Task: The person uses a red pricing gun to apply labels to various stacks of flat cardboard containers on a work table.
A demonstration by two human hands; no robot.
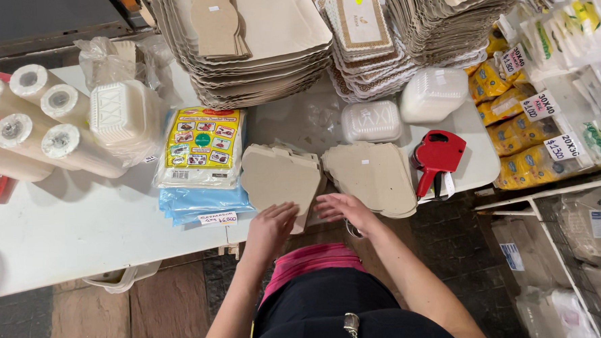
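Cardboard slice trays (280, 176), two stacks at table (80, 226) edge for easy reach; left hand (274, 224) open atop one, right hand (343, 208) open, between stacks.

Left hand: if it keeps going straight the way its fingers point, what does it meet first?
Probably the left stack of cardboard cutouts; the left hand already reaches its near edge, fingertips pointing up-right over it.

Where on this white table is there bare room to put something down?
The widest bare patch of the white table lies at its front left, below the paper rolls and left of the blue packets. A thin strip shows right of the red price gun. Around both hands, left hand and right hand, cardboard stacks crowd the edge.
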